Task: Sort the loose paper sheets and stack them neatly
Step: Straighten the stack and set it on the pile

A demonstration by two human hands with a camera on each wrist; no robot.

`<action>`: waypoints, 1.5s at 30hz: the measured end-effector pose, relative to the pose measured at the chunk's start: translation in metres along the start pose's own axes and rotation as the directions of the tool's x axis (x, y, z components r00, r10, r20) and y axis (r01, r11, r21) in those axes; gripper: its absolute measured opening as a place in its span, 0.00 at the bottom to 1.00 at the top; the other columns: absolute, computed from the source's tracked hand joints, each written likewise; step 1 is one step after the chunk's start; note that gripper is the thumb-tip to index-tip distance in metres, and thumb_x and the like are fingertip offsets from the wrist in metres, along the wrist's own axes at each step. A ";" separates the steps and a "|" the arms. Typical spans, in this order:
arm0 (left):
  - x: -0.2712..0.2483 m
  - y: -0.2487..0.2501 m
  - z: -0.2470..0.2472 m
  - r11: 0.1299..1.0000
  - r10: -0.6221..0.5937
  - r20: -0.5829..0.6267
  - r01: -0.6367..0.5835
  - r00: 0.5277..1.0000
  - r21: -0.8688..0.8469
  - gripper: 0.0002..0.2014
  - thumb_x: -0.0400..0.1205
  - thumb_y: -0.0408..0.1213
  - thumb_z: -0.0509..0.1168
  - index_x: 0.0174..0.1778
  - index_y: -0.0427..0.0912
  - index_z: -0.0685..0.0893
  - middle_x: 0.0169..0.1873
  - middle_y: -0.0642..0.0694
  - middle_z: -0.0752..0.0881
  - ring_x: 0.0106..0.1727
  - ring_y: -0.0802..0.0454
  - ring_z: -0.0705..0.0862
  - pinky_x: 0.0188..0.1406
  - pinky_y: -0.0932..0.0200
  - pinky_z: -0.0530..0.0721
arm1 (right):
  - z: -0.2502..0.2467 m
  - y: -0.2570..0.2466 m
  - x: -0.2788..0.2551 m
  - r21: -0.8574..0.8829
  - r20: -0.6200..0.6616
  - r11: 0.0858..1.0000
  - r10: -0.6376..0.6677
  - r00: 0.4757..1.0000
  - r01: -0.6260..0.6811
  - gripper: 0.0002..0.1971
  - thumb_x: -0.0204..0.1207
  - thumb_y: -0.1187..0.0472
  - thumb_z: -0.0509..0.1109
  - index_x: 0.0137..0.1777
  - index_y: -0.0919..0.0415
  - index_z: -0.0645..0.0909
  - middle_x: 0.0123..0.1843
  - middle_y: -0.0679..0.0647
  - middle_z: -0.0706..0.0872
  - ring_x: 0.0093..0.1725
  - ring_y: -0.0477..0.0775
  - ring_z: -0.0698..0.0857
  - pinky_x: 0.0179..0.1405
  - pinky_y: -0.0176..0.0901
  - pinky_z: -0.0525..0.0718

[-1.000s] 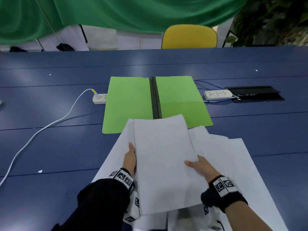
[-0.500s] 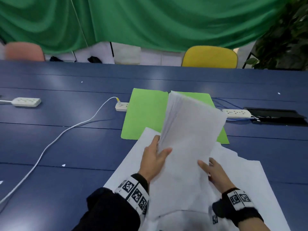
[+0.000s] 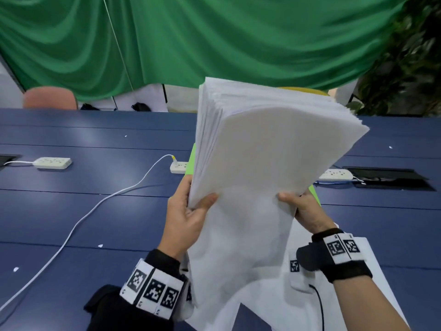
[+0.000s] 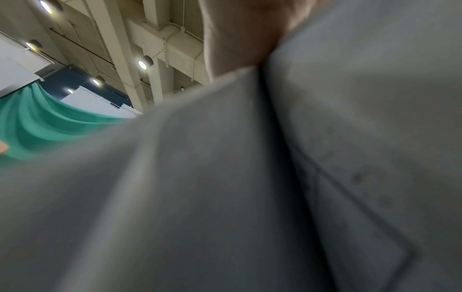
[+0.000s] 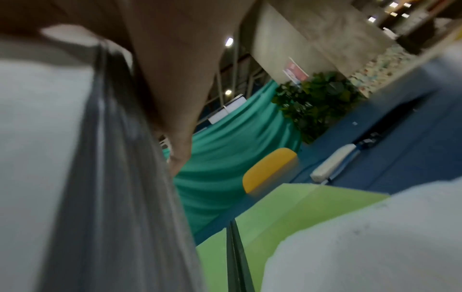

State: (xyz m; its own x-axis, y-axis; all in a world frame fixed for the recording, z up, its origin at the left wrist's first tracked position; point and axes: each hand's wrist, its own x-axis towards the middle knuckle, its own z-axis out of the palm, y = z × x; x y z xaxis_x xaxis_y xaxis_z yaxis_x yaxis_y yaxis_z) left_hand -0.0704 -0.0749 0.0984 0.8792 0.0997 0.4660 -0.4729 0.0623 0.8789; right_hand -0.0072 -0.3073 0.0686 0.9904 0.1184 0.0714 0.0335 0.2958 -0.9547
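A thick stack of white paper sheets (image 3: 262,168) stands nearly upright in front of me, lifted off the blue table (image 3: 71,211). My left hand (image 3: 188,211) grips its left edge with the thumb on the front face. My right hand (image 3: 303,209) grips the right edge, thumb on the front. More loose white sheets (image 3: 372,271) lie spread on the table under my wrists. In the left wrist view the paper stack (image 4: 225,177) fills most of the frame. In the right wrist view the stack (image 5: 50,158) is at the left, loose sheets (image 5: 375,237) at the lower right.
An open green folder (image 5: 287,213) lies on the table behind the stack, mostly hidden in the head view. White power strips (image 3: 52,162) (image 3: 336,174) and a white cable (image 3: 95,206) lie on the table. A yellow chair (image 5: 270,168), a pink chair (image 3: 50,97) and a green curtain (image 3: 191,39) stand beyond.
Both hands have lifted the paper stack from lying on the table to nearly upright and higher. My head has tilted up, so the folder is now hidden behind the stack.
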 end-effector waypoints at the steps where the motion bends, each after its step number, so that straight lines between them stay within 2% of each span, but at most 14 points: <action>1: 0.000 -0.001 -0.001 1.000 0.000 -0.026 0.000 1.000 0.004 0.14 0.72 0.31 0.67 0.50 0.51 0.79 0.44 0.60 0.89 0.46 0.62 0.87 0.49 0.69 0.83 | 0.004 -0.001 -0.001 -0.037 -0.013 0.998 -0.048 0.999 0.047 0.14 0.51 0.66 0.84 0.38 0.59 0.86 0.33 0.47 0.91 0.33 0.42 0.88 0.35 0.32 0.85; 4: 0.002 -0.007 -0.004 1.000 -0.013 -0.120 0.011 0.993 -0.014 0.15 0.73 0.31 0.67 0.46 0.58 0.82 0.43 0.59 0.89 0.45 0.61 0.86 0.49 0.68 0.83 | 0.016 -0.004 0.000 -0.141 -0.120 0.981 -0.150 0.981 0.133 0.14 0.58 0.78 0.77 0.39 0.61 0.85 0.32 0.46 0.91 0.33 0.42 0.88 0.36 0.32 0.85; 7: 0.006 -0.008 -0.005 1.000 -0.001 -0.176 -0.002 0.984 -0.015 0.18 0.76 0.23 0.68 0.49 0.54 0.78 0.43 0.58 0.88 0.46 0.65 0.86 0.50 0.71 0.82 | 0.027 -0.011 0.002 -0.180 -0.178 0.967 -0.212 0.961 0.180 0.15 0.59 0.78 0.78 0.45 0.64 0.84 0.34 0.46 0.91 0.33 0.42 0.88 0.35 0.31 0.85; 10: 0.011 -0.011 -0.010 1.000 -0.016 -0.203 0.011 0.979 -0.027 0.19 0.78 0.22 0.64 0.52 0.53 0.76 0.45 0.59 0.88 0.47 0.67 0.85 0.51 0.72 0.82 | 0.029 -0.013 0.006 -0.194 -0.211 0.954 -0.267 0.940 0.228 0.28 0.53 0.72 0.82 0.56 0.70 0.79 0.45 0.57 0.89 0.40 0.45 0.88 0.37 0.30 0.84; 15: -0.004 -0.049 -0.023 0.983 -0.181 -0.238 0.183 0.954 -0.015 0.26 0.72 0.25 0.73 0.66 0.34 0.75 0.57 0.41 0.86 0.58 0.47 0.86 0.59 0.58 0.84 | 0.023 0.033 0.004 -0.298 -0.195 0.951 -0.145 0.970 0.082 0.39 0.50 0.72 0.83 0.64 0.68 0.71 0.54 0.59 0.86 0.47 0.43 0.87 0.46 0.34 0.84; 18: -0.010 -0.065 -0.026 0.968 -0.241 -0.247 0.251 0.939 0.013 0.26 0.71 0.27 0.75 0.65 0.33 0.76 0.57 0.38 0.86 0.59 0.43 0.86 0.59 0.52 0.85 | 0.016 0.050 0.005 -0.320 -0.216 0.947 -0.108 0.970 0.035 0.37 0.53 0.74 0.83 0.64 0.66 0.75 0.54 0.57 0.88 0.49 0.46 0.87 0.48 0.38 0.84; 20: -0.010 -0.070 -0.026 0.965 -0.246 -0.264 0.262 0.933 0.026 0.25 0.71 0.29 0.75 0.64 0.33 0.77 0.55 0.39 0.87 0.58 0.44 0.86 0.58 0.52 0.85 | 0.014 0.049 0.006 -0.314 -0.204 0.949 -0.110 0.973 0.042 0.30 0.56 0.79 0.81 0.60 0.68 0.79 0.51 0.58 0.88 0.45 0.42 0.87 0.43 0.31 0.84; 23: -0.005 -0.072 -0.020 0.973 -0.187 -0.293 0.218 0.938 0.079 0.18 0.73 0.30 0.73 0.58 0.43 0.81 0.48 0.52 0.90 0.51 0.56 0.88 0.51 0.59 0.85 | 0.013 0.048 0.009 -0.307 -0.200 0.948 -0.150 0.968 0.083 0.23 0.61 0.79 0.77 0.54 0.63 0.81 0.48 0.52 0.87 0.41 0.34 0.86 0.41 0.27 0.82; 25: -0.002 -0.070 -0.012 0.980 -0.130 -0.341 0.174 0.931 0.101 0.17 0.75 0.27 0.72 0.49 0.56 0.79 0.42 0.63 0.89 0.44 0.66 0.86 0.45 0.68 0.83 | 0.016 0.053 0.012 -0.317 -0.238 0.943 -0.182 0.954 0.101 0.23 0.61 0.72 0.81 0.57 0.63 0.81 0.50 0.52 0.88 0.45 0.39 0.87 0.47 0.36 0.83; 28: 0.006 -0.057 0.001 0.984 -0.024 -0.415 0.095 0.910 0.150 0.14 0.71 0.41 0.72 0.42 0.66 0.77 0.39 0.66 0.88 0.40 0.67 0.85 0.41 0.67 0.83 | 0.029 0.046 0.014 -0.356 -0.276 0.918 -0.284 0.918 0.177 0.25 0.62 0.63 0.79 0.61 0.59 0.79 0.48 0.39 0.87 0.45 0.32 0.86 0.47 0.31 0.82; 30: 0.013 -0.048 0.004 0.986 0.059 -0.465 0.021 0.883 0.166 0.12 0.71 0.41 0.69 0.42 0.64 0.76 0.39 0.67 0.87 0.39 0.68 0.85 0.40 0.70 0.82 | 0.039 0.034 0.015 -0.412 -0.256 0.870 -0.394 0.883 0.269 0.20 0.68 0.65 0.77 0.58 0.53 0.77 0.45 0.32 0.84 0.42 0.23 0.82 0.42 0.20 0.78; 34: 0.018 -0.031 0.005 0.985 0.132 -0.464 -0.066 0.876 0.156 0.10 0.76 0.37 0.69 0.47 0.53 0.75 0.41 0.67 0.87 0.42 0.69 0.85 0.41 0.76 0.81 | 0.058 0.011 0.009 -0.410 -0.170 0.819 -0.502 0.848 0.402 0.18 0.70 0.67 0.74 0.50 0.43 0.74 0.44 0.25 0.85 0.44 0.24 0.82 0.44 0.18 0.77; 39: 0.013 -0.033 -0.013 0.993 0.038 -0.460 0.019 0.887 0.118 0.15 0.71 0.40 0.73 0.47 0.58 0.76 0.43 0.59 0.87 0.47 0.61 0.86 0.46 0.68 0.83 | 0.055 0.023 0.010 -0.291 -0.128 0.913 -0.332 0.934 0.285 0.22 0.64 0.61 0.80 0.58 0.50 0.79 0.53 0.42 0.89 0.54 0.44 0.87 0.58 0.43 0.83; 45: 0.000 -0.047 -0.012 0.982 -0.010 -0.450 0.094 0.893 0.165 0.14 0.76 0.33 0.70 0.44 0.56 0.73 0.41 0.64 0.83 0.40 0.74 0.83 0.43 0.71 0.79 | 0.053 0.047 0.004 -0.294 -0.181 0.950 -0.167 0.969 0.109 0.16 0.69 0.66 0.77 0.57 0.62 0.82 0.48 0.53 0.88 0.46 0.46 0.85 0.54 0.47 0.82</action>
State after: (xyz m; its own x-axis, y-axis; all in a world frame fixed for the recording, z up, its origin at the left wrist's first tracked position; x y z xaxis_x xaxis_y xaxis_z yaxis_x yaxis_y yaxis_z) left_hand -0.0487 -0.0654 0.0561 0.7632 0.5356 0.3615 -0.3719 -0.0935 0.9236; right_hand -0.0090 -0.2426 0.0390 0.9786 -0.1064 0.1763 0.1789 0.0156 -0.9837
